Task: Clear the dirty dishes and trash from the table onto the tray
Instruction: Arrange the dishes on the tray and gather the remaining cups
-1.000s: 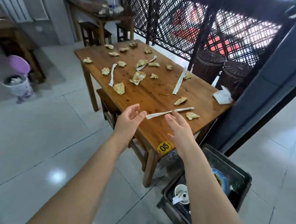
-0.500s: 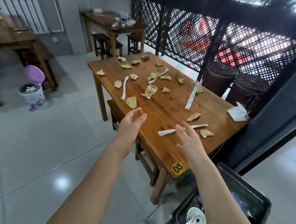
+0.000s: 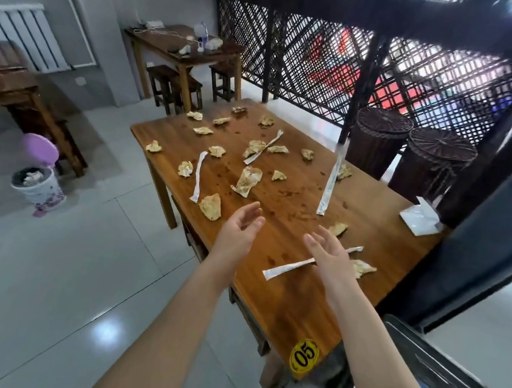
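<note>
Paper not yet held: left hand point(image 3: 239, 233) and right hand point(image 3: 330, 258) spread, empty, above table point(image 3: 283, 310). White wrapper point(image 3: 284, 269) lies partly under right hand; crumpled napkins point(image 3: 210, 210) scattered beyond. Tray point(image 3: 437, 380) sits low at right, past table edge. Risk: light scraps slip from loose scoop, drop to floor short of tray.

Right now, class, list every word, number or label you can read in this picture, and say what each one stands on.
"05": on the round yellow sticker at the near corner of the wooden table.
Print on the long paper wrapper: too blurred to read.
Label on the bottle on the far table: too small to read.
</note>
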`<state>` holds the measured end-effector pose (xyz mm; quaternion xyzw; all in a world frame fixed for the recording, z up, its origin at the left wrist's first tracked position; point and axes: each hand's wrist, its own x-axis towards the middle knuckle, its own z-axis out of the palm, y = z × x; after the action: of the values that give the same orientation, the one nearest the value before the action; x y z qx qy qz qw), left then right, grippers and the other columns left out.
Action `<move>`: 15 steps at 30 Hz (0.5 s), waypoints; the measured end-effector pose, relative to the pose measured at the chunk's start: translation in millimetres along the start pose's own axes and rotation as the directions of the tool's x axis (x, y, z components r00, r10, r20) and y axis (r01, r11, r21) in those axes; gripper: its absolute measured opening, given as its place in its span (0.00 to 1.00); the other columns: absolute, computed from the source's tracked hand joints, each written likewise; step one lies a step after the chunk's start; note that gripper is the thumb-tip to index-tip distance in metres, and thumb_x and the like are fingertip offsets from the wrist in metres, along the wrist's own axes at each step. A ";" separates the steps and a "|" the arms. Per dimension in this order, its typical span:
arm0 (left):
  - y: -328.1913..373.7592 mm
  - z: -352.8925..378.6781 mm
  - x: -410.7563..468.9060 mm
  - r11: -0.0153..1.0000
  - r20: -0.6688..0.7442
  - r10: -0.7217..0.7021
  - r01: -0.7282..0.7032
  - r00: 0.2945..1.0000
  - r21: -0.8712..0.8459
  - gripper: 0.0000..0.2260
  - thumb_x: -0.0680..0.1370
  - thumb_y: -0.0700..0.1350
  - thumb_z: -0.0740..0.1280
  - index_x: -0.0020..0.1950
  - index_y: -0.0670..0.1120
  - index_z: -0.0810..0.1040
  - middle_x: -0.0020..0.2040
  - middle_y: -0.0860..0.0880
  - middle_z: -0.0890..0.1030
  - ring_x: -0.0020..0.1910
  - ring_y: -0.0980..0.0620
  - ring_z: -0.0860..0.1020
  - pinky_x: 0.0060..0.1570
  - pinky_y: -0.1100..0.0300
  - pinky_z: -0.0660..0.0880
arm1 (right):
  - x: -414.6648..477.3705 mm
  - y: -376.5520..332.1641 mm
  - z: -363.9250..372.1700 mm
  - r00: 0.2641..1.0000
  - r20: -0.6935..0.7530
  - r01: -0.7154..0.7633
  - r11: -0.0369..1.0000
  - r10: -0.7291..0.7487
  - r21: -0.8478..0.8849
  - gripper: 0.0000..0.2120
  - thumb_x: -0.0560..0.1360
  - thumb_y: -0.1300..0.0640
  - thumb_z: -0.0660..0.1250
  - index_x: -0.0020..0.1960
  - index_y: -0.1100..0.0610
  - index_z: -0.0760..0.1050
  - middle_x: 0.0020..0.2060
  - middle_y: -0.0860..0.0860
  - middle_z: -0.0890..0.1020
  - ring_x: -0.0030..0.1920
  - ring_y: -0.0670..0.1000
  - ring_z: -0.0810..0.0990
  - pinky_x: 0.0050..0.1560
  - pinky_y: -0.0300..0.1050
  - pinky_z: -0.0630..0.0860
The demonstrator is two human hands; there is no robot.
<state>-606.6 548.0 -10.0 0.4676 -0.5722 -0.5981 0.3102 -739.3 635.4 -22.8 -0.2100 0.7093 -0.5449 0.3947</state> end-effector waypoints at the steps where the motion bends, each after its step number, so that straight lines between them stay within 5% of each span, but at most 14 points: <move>1: -0.5 0.9 1.2 1.000 0.006 0.000 0.000 1.000 0.007 0.14 0.81 0.48 0.62 0.67 0.56 0.72 0.57 0.60 0.74 0.60 0.56 0.72 0.59 0.59 0.72 | 1.3 0.7 0.1 1.000 -0.005 -0.006 1.000 0.006 0.001 0.28 0.78 0.47 0.65 0.75 0.50 0.62 0.72 0.51 0.69 0.71 0.54 0.67 0.68 0.51 0.66; 15: 6.7 15.0 112.7 0.997 0.280 0.022 -0.043 0.960 0.067 0.13 0.80 0.50 0.64 0.66 0.54 0.73 0.65 0.53 0.75 0.64 0.52 0.73 0.62 0.58 0.72 | 68.7 -2.3 9.7 0.971 -0.218 -0.063 0.987 0.095 0.147 0.30 0.76 0.45 0.66 0.74 0.49 0.62 0.72 0.50 0.68 0.71 0.54 0.68 0.68 0.54 0.68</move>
<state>-663.2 450.8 -27.9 0.3800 -0.6393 -0.6316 0.2191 -773.2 578.7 -44.3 -0.0909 0.7174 -0.5971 0.3473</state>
